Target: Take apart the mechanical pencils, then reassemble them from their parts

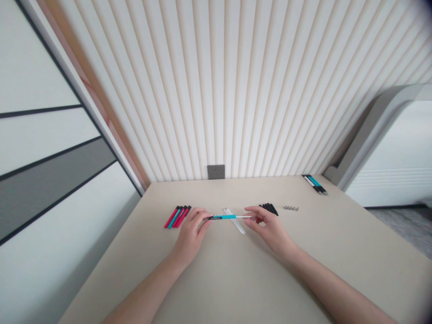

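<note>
Teal-banded pen (224,217) pinched between left hand (191,235) and right hand (269,228) (right tip hard to see).

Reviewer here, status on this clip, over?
Left hand and right hand gripping teal-and-black pen between them. White rods lie beneath it.

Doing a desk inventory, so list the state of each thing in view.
teal-and-black pen, held level between both hands, over the white rods
left hand, gripping the pen's black end
right hand, pinching the pen's white end
white rods, lying bunched on the desk
red and teal pens, lying fanned together
black pens, lying grouped
small metal parts, lying in a row
teal and white pens, grouped at the far corner
wall socket, nothing plugged in
</note>
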Demonstrator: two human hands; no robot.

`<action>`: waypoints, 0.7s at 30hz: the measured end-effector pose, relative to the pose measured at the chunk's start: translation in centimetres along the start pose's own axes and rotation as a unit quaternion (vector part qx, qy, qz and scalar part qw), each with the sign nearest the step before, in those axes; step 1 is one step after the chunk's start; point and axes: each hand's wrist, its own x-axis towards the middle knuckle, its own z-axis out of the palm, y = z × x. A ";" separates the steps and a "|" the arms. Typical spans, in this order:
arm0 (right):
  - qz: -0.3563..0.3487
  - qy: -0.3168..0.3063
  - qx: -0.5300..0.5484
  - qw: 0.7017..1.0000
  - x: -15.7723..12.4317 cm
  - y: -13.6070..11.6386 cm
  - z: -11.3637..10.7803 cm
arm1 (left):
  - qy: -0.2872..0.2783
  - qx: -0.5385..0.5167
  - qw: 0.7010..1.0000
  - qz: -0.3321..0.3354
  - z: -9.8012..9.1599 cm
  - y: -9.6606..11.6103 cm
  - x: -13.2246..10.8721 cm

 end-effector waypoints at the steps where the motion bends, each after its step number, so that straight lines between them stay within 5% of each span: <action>1: -0.008 0.001 -0.011 1.000 0.1 0.1 -0.1 | 0.003 0.001 1.000 0.000 0.0 0.0 0.0; 13: -0.068 0.023 -0.091 0.993 1.1 1.8 -1.3 | 0.004 -0.009 1.000 -0.016 0.2 0.1 -0.1; 21: -0.094 0.056 -0.341 0.934 3.1 4.6 -3.5 | 0.023 -0.010 0.999 -0.041 0.2 -0.3 0.1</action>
